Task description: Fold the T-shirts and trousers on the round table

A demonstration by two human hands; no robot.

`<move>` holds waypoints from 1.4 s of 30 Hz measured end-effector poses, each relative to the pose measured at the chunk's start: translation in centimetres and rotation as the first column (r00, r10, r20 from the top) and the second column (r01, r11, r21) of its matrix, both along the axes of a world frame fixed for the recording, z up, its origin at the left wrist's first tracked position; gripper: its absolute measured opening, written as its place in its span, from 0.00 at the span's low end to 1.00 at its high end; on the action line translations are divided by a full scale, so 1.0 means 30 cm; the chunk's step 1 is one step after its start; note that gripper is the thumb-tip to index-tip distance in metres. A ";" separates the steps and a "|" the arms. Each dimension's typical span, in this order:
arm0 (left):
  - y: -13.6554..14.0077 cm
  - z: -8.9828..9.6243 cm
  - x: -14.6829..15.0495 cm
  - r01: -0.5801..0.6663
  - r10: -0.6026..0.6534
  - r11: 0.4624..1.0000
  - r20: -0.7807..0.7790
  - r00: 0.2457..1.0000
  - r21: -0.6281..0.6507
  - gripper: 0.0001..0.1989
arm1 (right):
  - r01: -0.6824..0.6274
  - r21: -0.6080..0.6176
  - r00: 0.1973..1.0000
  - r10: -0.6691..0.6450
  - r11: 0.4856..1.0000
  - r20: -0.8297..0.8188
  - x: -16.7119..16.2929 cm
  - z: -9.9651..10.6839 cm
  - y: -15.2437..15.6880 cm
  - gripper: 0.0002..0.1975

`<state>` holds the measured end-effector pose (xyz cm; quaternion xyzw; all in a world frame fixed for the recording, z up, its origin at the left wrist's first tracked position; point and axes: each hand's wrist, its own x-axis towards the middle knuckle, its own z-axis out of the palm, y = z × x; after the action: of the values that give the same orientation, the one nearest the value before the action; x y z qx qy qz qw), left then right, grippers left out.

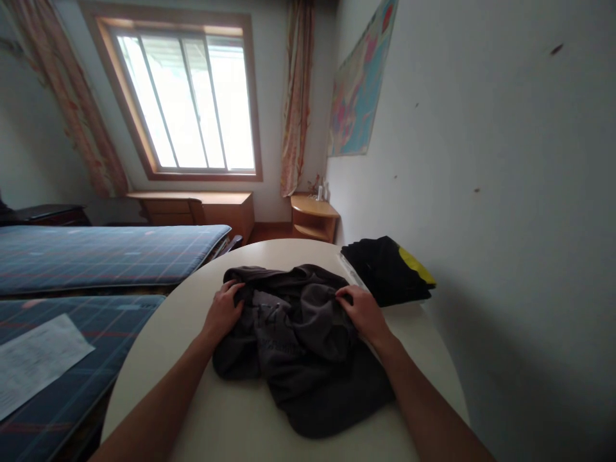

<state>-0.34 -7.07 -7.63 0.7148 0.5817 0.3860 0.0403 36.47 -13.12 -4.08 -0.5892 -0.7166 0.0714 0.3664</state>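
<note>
Head view: a dark grey garment (312,346) lies bunched on the round white table (158,359), near the middle of its top. Its longest stretch appears to run slantwise, from the far left to the near right, with a smooth, rounded end pointing toward the person. Lettering shows on the upper face; which end is collar or hem I cannot tell. The left hand (224,313) grasps the cloth at its far left edge; the right hand (363,314) pinches a fold on the right side between thumb and fingers. As far as shows, the garment is laid out and held at 2 places, but remains creased, neither flat nor folded. Just beyond the right hand, a black folded cloth (385,269) with a yellow patch sits by the table's edge. Farther left are 2 plaid mattresses (110,256), 1 bearing a paper sheet (43,359).
</note>
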 end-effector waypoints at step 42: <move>-0.098 0.046 0.173 0.186 -0.146 0.981 -0.431 0.891 0.054 0.04 | -0.285 -0.162 0.926 0.315 0.945 0.208 -0.105 0.016 -0.101 0.41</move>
<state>4.84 -10.02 -6.26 0.8298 0.4946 0.2430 -0.0880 33.32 -16.16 -3.60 -0.4991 -0.8299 0.1038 0.2266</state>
